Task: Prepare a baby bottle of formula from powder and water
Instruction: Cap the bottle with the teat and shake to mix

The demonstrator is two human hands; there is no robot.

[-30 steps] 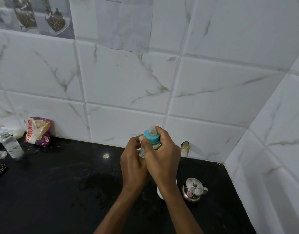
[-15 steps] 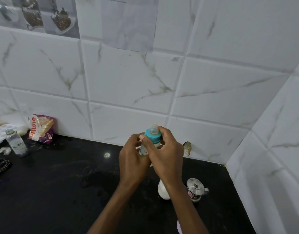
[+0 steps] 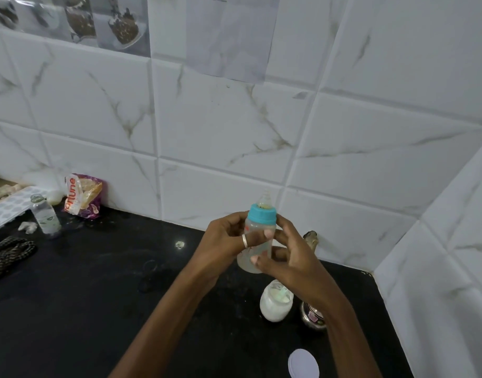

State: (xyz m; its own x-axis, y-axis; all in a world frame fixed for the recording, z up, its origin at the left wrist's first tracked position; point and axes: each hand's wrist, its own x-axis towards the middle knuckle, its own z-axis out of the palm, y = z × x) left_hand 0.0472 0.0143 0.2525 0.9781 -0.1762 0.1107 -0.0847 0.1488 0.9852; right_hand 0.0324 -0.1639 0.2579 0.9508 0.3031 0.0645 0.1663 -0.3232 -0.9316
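Grips translucent teal-collared plastic baby bottle (image 3: 255, 228) upright with left hand (image 3: 223, 242), pinches with right hand (image 3: 294, 259), above white powder jar (image 3: 275, 305).

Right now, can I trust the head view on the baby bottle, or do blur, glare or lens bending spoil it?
Head view: baby bottle fairly sharp, its clear teat faint against the white tiles; head view: one small bright glint on the black counter; head view: tile lines bow, wide-angle.
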